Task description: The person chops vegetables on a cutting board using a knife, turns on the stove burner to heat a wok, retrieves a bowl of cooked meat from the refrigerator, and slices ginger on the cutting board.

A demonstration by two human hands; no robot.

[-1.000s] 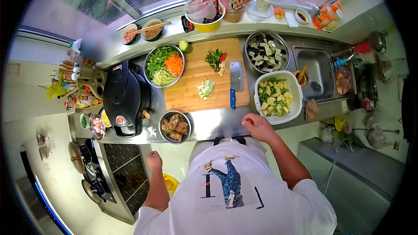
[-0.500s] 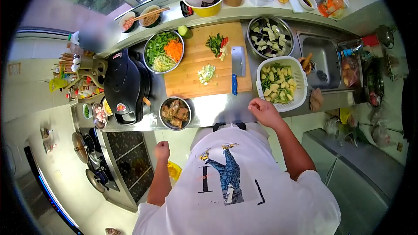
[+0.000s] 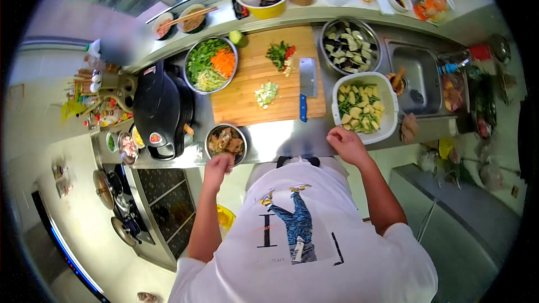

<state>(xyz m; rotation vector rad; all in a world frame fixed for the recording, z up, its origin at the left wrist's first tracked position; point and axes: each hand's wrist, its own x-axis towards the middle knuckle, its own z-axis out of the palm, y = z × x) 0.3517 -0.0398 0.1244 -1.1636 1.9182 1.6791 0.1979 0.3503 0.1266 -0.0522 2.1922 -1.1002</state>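
Note:
My left hand (image 3: pixel 219 170), fingers curled, is at the near edge of a steel bowl of brown meat chunks (image 3: pixel 227 139). I cannot tell whether it touches the rim. My right hand (image 3: pixel 346 145) is loosely closed with nothing in it, at the counter edge just below a white basket (image 3: pixel 393 113) of potato pieces and green beans (image 3: pixel 359 109). Between and beyond my hands lies a wooden cutting board (image 3: pixel 236 109). It carries a blue-handled cleaver (image 3: pixel 307 81), chopped scallion (image 3: pixel 266 95), and a small pile of greens with red pepper (image 3: pixel 279 56).
A black electric griddle (image 3: pixel 160 109) stands left of the board, beside a bowl of greens and shredded carrot (image 3: pixel 210 66). Cut eggplant (image 3: pixel 349 46) fills a steel bowl at the back right. Farther right is the sink (image 3: pixel 415 64). A gas stove (image 3: pixel 126 207) is at the lower left.
My left hand has risen forward from below the counter to the meat bowl. My right hand has shifted slightly to the right and stays by the basket.

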